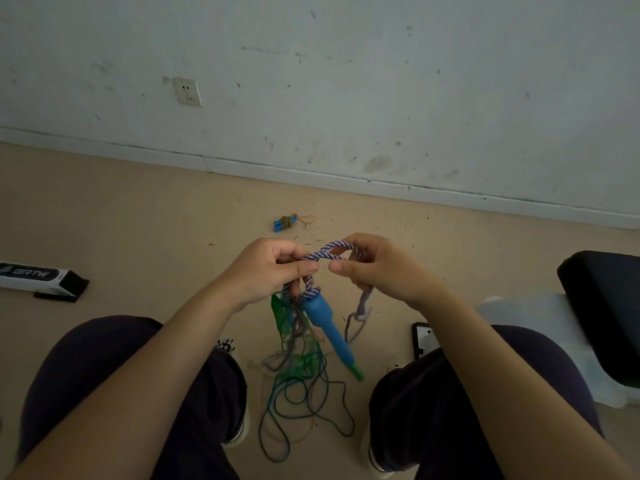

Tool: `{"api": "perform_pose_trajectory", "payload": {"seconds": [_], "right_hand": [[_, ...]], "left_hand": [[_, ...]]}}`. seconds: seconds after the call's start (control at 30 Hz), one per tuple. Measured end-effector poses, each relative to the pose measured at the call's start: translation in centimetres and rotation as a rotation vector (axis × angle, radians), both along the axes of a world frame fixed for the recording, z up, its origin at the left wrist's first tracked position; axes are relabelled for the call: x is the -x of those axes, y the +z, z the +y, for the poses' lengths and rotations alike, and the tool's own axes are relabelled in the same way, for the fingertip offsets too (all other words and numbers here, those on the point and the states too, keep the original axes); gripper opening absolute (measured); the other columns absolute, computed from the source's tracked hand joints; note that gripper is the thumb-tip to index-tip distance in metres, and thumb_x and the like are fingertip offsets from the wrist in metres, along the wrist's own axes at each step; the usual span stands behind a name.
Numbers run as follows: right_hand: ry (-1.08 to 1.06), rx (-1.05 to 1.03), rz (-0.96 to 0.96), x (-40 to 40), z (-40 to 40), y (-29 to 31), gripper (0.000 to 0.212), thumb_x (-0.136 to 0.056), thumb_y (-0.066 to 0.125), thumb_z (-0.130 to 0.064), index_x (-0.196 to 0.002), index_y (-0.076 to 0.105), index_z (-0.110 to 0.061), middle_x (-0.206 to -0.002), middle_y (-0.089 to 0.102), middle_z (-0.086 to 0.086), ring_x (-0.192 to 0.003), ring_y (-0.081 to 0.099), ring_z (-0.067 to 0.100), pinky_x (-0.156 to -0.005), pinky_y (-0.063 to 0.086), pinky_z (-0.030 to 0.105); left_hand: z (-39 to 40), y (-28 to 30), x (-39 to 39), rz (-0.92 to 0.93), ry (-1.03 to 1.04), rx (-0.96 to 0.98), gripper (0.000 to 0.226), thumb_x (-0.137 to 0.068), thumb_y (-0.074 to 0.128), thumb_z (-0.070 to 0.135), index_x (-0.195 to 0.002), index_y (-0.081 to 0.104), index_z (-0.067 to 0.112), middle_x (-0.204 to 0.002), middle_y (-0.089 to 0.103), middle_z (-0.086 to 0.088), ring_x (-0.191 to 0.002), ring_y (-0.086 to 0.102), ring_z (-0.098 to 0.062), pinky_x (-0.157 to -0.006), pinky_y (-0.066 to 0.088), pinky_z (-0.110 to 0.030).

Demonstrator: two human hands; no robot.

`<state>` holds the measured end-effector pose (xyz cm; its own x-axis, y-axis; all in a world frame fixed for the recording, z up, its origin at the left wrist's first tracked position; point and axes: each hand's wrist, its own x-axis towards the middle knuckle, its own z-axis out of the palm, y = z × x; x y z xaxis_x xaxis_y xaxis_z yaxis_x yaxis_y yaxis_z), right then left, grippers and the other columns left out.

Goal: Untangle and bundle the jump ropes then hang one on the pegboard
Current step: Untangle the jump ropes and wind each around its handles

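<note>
A purple-and-white twisted jump rope (pixel 325 252) arches between my two hands above the floor. My left hand (pixel 270 270) pinches the rope at its left end, and my right hand (pixel 375 268) grips its right end. A blue handle (pixel 329 329) with a green tip hangs from the rope below my left hand. More of the purple rope dangles under my right hand. A tangle of thin dark green and blue cord (pixel 304 400) trails from my hands onto the floor between my knees. A small bundled rope with blue handles (pixel 285 222) lies on the floor ahead.
A white wall with a socket (pixel 187 92) rises beyond the beige floor. A black-and-white box (pixel 41 279) lies at the left. At the right stand a black cushion (pixel 606 306) and a white surface (pixel 540 323). A dark flat object (pixel 420 339) lies by my right knee.
</note>
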<state>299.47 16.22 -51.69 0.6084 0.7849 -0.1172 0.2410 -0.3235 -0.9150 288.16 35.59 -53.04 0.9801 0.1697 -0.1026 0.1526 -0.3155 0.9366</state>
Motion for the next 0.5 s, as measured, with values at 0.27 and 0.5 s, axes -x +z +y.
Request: {"api": "perform_pose_trajectory", "payload": {"seconds": [0.27, 0.5], "right_hand": [[-0.066, -0.102, -0.104, 0.33, 0.42, 0.31, 0.022, -0.096, 0.061, -0.027, -0.075, 0.065, -0.022, -0.054, 0.048, -0.013, -0.054, 0.05, 0.013, -0.053, 0.043, 0.023], [-0.196, -0.158, -0.152, 0.22, 0.65, 0.02, 0.013, -0.093, 0.066, -0.023, -0.086, 0.069, -0.014, -0.069, 0.061, -0.005, -0.06, 0.053, 0.001, -0.061, 0.042, 0.017]], "left_hand": [[-0.69, -0.22, -0.28, 0.106, -0.132, -0.049, 0.006, -0.091, 0.072, 0.024, -0.092, 0.073, 0.019, -0.075, 0.072, 0.005, -0.066, 0.062, -0.005, -0.066, 0.052, -0.027], [-0.26, -0.35, -0.57, 0.094, -0.098, -0.16, 0.024, -0.086, 0.077, 0.034, -0.084, 0.077, 0.01, -0.072, 0.066, -0.012, -0.066, 0.054, -0.012, -0.063, 0.041, -0.033]]}}
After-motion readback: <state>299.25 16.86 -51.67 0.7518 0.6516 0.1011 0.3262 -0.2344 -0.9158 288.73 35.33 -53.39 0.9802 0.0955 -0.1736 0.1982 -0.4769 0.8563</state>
